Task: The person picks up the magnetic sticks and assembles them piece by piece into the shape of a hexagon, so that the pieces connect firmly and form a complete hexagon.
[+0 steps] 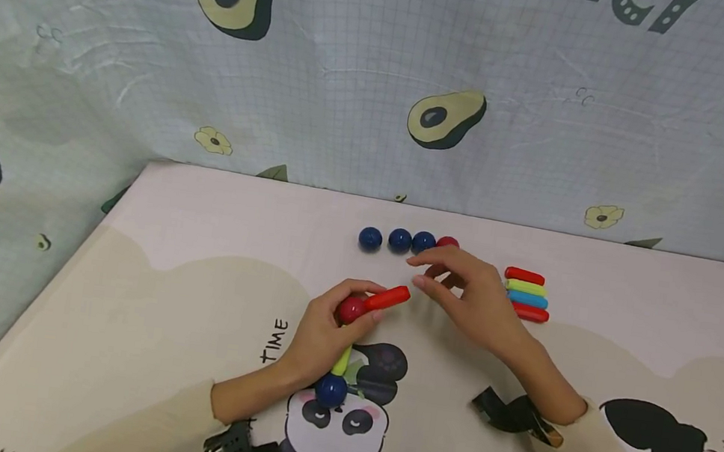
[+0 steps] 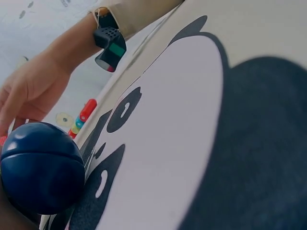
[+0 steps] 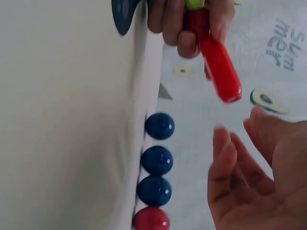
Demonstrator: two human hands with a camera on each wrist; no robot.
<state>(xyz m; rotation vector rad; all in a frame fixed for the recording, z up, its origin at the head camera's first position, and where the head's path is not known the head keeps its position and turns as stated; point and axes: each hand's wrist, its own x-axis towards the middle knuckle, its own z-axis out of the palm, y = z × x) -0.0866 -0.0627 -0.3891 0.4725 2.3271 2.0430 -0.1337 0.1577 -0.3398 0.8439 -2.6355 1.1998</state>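
My left hand [image 1: 331, 328] grips a red ball [image 1: 351, 311] between thumb and fingers. From this ball a red stick [image 1: 387, 298] points up and to the right. A yellow-green stick [image 1: 342, 361] runs down from under the hand to a dark blue ball [image 1: 331, 391], which looms large in the left wrist view. To the right of the red stick's free end is my right hand [image 1: 476, 300], its fingers loosely bent and spread from the thumb with nothing between them. In the right wrist view, a gap shows between its fingertips and the red stick [image 3: 223, 72].
Behind the hands, several blue balls [image 1: 399, 241] stand in a row with a red ball [image 1: 447, 242] at the right end, partly hidden by the right hand. Red, yellow and blue sticks [image 1: 527, 300] lie stacked side by side at the right. A printed cloth covers the table [image 1: 185, 340].
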